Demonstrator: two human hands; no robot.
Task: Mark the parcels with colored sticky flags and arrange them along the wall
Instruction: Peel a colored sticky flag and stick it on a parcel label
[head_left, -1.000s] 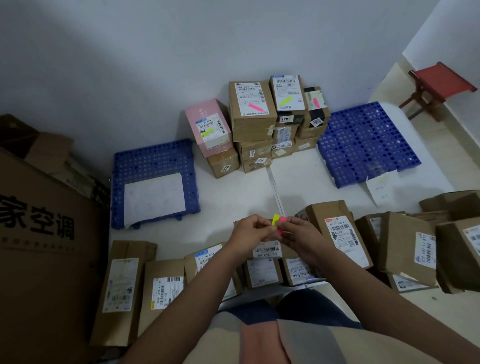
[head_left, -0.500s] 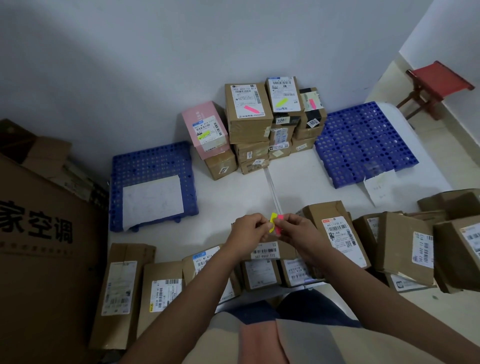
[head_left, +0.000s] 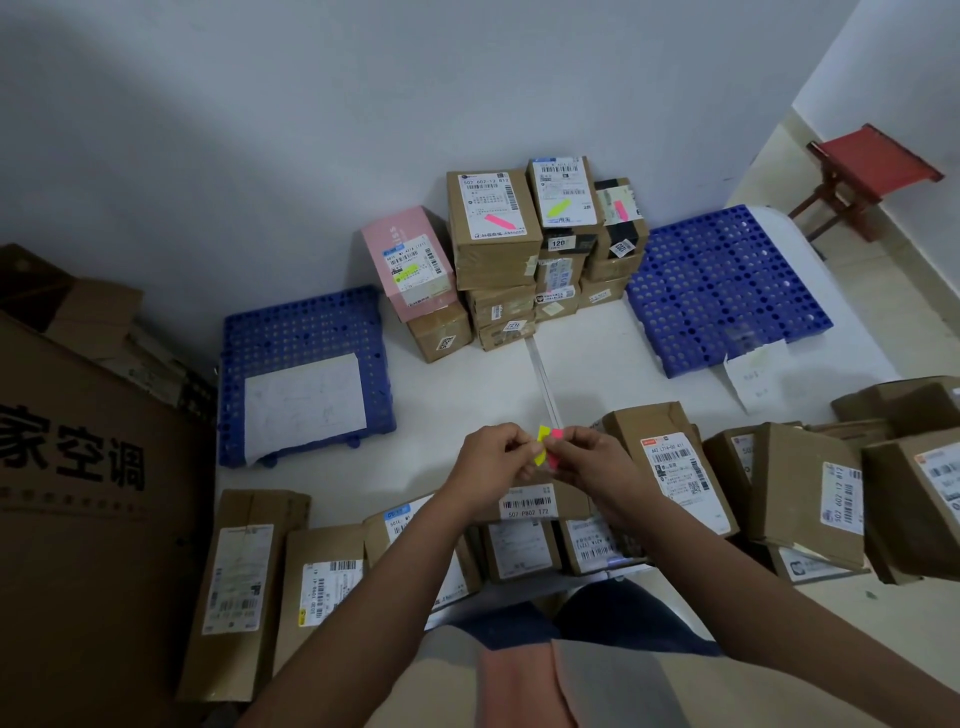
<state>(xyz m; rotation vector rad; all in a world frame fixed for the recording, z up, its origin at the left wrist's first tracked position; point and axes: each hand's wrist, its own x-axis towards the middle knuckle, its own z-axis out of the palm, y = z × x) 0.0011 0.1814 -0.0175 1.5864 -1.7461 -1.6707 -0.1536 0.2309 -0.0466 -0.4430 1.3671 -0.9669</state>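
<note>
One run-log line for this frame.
left hand: pinches yellow sticky flag | right hand: pinches pink sticky flag | flagged parcels: stacked at wall

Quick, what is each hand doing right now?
Left hand: pinching the yellow sticky flag.
Right hand: pinching the pink sticky flags.

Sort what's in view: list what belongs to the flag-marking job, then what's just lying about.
Job:
- yellow flag and pink flags, pinched between left hand and right hand
- flagged parcels stacked at the wall
- unflagged parcels nearby

Lying about:
- blue pallets
- red stool
- large carton
</note>
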